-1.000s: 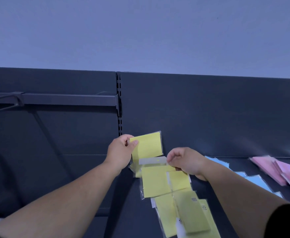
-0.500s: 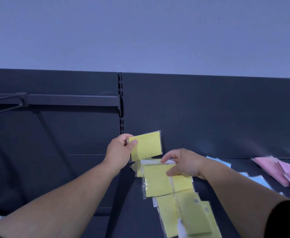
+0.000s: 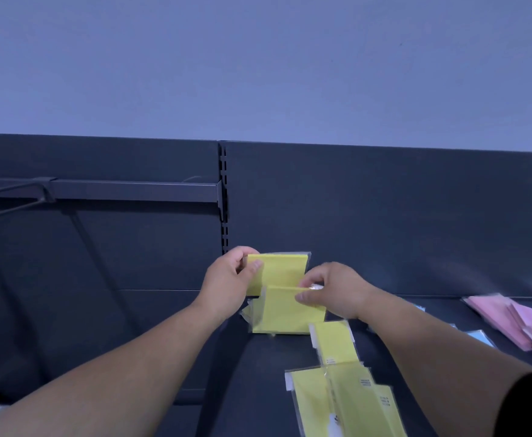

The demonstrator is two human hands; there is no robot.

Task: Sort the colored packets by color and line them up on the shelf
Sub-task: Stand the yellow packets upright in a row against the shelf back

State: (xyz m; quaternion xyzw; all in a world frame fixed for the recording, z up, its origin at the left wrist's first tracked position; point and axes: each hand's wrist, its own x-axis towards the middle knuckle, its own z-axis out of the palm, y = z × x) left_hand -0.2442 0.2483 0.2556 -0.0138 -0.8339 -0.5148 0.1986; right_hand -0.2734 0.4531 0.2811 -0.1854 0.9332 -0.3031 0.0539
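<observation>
My left hand (image 3: pixel 231 283) pinches the left edge of a yellow packet (image 3: pixel 279 268) that stands upright against the dark back panel of the shelf (image 3: pixel 258 367). Just in front of it, my right hand (image 3: pixel 332 291) pinches the top edge of a second yellow packet (image 3: pixel 285 313), tilted up on its lower edge. Several more yellow packets (image 3: pixel 337 342) lie flat in a row toward me, the nearest ones (image 3: pixel 346 402) overlapping. Pink packets (image 3: pixel 516 323) lie at the right, with light blue packets (image 3: pixel 480 337) between them and my right arm.
A dark bar (image 3: pixel 132 190) with a wire bracket juts out on the left bay, above hand height. A slotted upright (image 3: pixel 223 197) divides the two back panels. The shelf's left edge runs just left of the yellow row.
My right hand has lifted the flat yellow packet up onto its edge, close behind the one my left hand holds. The left hand's packet now stands straighter against the panel.
</observation>
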